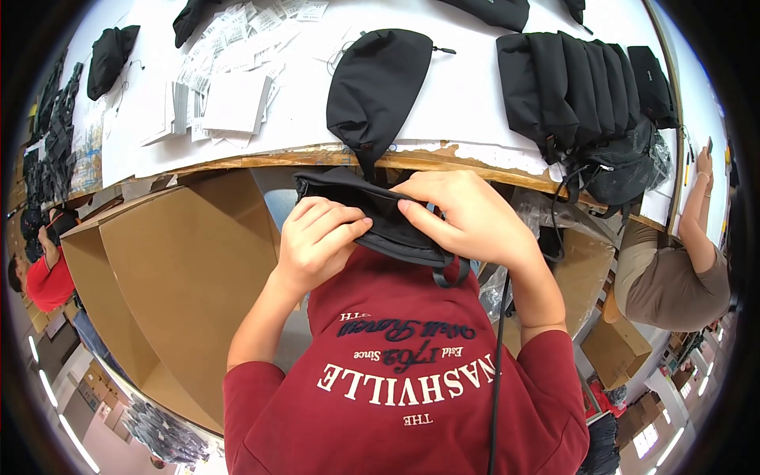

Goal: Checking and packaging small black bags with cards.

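Just off the table's front edge, close to my body, I hold a black fabric bag (385, 215) by its mouth. My left hand (315, 244) is closed on the near left part of the rim, fingers curled over the fabric. My right hand (471, 215) grips the right side, with thumb and fingers pressed at the opening. The dark inside shows between the hands; a loop of black webbing (453, 274) dangles at its right end. Beyond it, a black pouch with a zip pull (376, 91) lies on the table, its narrow end reaching over the edge toward the bag.
On the white table (309, 131) are stacks of white cards (236, 103), loose printed slips (241, 36) and a row of black bags (566, 91). Large cardboard boxes (186, 293) stand below its edge. One person (673, 273) is at the right, another (49, 273) far left.
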The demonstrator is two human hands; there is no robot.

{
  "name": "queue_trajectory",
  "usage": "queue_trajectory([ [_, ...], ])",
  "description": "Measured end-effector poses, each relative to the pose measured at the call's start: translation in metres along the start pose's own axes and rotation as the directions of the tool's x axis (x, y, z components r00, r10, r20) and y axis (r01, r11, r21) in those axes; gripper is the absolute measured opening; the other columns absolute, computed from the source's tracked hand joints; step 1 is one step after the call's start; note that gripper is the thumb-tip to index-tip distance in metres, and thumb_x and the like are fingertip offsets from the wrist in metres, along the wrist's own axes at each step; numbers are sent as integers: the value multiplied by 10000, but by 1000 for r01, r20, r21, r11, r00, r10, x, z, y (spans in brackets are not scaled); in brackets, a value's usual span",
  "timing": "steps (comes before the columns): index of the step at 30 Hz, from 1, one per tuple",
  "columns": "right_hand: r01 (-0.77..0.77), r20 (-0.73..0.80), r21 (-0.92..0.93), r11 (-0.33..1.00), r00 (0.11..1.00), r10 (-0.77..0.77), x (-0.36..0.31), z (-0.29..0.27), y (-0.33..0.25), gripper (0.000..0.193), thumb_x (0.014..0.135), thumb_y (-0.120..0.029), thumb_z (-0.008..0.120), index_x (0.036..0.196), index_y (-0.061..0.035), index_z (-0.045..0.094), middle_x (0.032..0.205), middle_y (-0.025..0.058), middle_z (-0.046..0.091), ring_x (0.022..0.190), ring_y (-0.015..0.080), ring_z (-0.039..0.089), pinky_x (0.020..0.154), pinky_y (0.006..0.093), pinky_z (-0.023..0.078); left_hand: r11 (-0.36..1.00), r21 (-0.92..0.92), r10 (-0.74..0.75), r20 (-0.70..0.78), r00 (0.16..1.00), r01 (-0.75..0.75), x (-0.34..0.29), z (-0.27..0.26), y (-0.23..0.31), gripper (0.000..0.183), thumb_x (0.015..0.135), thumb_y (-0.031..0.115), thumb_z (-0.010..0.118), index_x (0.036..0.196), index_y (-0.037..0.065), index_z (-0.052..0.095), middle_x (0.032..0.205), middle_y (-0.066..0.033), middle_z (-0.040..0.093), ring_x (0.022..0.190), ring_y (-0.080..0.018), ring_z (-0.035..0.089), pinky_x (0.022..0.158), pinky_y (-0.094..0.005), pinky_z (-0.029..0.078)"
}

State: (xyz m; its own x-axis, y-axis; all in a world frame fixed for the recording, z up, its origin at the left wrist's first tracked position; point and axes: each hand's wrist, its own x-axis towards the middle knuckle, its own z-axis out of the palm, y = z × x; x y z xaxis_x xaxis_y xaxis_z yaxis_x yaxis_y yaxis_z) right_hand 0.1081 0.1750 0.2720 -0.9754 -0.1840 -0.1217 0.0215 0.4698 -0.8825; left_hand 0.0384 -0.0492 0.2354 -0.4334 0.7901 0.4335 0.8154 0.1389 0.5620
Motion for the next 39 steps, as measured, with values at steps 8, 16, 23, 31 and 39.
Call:
queue_trajectory([
  [8,-8,-14,-52,999,1000,7,2,4,-7,206,826,-166,574,886,6,669,766,129,635,707,308,634,635,384,495,977,-28,-177,464,868,214,15,-14,27,374,615,-26,629,977,69,642,927,-53,602,846,-250,596,782,-344,467],
  [16,21,27,408,913,999,-35,0,13,7,329,953,-311,521,1079,-48,675,980,126,680,894,268,645,828,327,491,957,-83,-211,464,860,279,8,-30,21,408,681,-41,610,1068,79,657,1018,-114,661,956,-293,620,846,-388,485],
  [23,-136,125,437,889,988,90,-24,23,21,833,733,-344,799,1384,-16,396,1139,152,606,1087,245,588,1013,385,400,615,-477,-649,145,747,627,15,-35,20,161,852,3,656,1000,-30,605,776,-72,669,695,-77,609,624,-229,470],
  [31,-76,38,72,994,997,74,-19,29,8,760,750,-375,746,1302,49,441,1107,155,511,1000,273,559,905,359,449,639,-437,-738,-117,665,633,18,-4,31,151,849,33,679,972,-18,609,757,-60,666,685,-55,588,600,-232,475],
  [39,-222,-83,29,975,971,223,-25,16,-2,461,830,-267,700,1203,-19,591,886,121,572,779,265,583,729,330,476,669,-448,-714,-163,681,593,16,5,25,156,867,58,670,977,-27,599,749,-84,658,654,-78,574,586,-248,460],
])
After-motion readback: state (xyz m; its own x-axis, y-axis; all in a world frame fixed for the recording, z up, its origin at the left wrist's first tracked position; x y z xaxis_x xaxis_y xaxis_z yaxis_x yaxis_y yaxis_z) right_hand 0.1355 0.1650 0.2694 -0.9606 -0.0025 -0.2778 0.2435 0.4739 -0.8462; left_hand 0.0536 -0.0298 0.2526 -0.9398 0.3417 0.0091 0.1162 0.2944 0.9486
